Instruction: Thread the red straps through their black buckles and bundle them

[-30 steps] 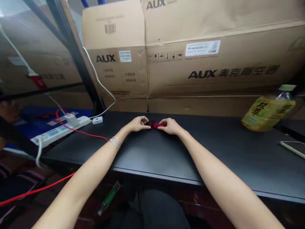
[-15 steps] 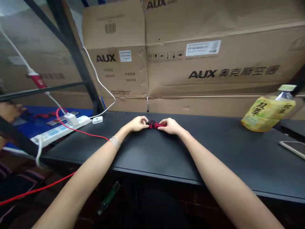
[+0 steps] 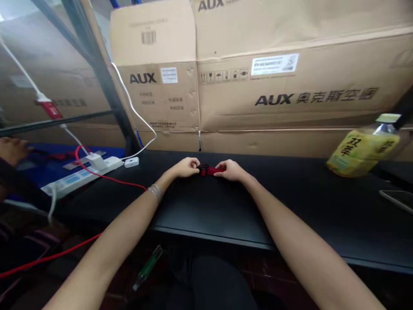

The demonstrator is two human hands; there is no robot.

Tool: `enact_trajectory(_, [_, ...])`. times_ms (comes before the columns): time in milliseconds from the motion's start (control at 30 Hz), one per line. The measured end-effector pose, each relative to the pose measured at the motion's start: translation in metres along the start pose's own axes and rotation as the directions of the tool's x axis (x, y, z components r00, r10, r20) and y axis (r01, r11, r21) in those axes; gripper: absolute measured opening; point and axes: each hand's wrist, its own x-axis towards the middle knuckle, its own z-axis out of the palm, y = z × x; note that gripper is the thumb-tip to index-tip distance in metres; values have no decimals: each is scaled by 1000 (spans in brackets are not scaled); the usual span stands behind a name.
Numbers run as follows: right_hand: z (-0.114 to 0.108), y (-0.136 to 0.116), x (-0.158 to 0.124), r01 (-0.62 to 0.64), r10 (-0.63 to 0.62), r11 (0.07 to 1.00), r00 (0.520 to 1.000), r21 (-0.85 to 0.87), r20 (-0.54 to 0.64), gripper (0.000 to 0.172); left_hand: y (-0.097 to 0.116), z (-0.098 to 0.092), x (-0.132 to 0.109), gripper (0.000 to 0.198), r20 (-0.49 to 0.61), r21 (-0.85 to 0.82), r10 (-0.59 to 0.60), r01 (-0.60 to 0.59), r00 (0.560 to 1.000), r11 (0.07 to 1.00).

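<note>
Red-black woven piece (image 3: 208, 169) pinched, L hand (image 3: 186, 167), R hand (image 3: 231, 170); unchanged.

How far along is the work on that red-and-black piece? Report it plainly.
Done: nothing clearly looks finished. In hand: the left hand and right hand hold the two ends of the small red-and-black piece over the black table. Left: I cannot tell; the piece is too small here to show what remains.

My fingers (image 3: 193, 162) are pinching a small red object (image 3: 209, 170) banded, I think, with black, while a thin red cable (image 3: 109, 175) is crossing the matte black desk (image 3: 209, 206).
</note>
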Motion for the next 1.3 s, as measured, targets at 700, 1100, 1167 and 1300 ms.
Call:
enact_trajectory(700, [0,-4,-3,-1,1,1000,1000,-20,22,24,8,-1,-4,17,-76,117,14,-5,997,993])
enact_trajectory(1100, [-1,-4,-3,-19,19,999,1000,-27,18,28,9,-3,-4,18,-85,95,25,-17,996,995])
enact_trajectory(1167, [-1,-5,-3,-10,11,999,1000,-31,16,29,9,-3,-4,19,-85,92,25,-17,996,996])
enact_trajectory(1300, [0,-4,-3,-29,29,1000,999,-8,20,29,8,-4,-4,21,-77,107,18,-9,997,994])
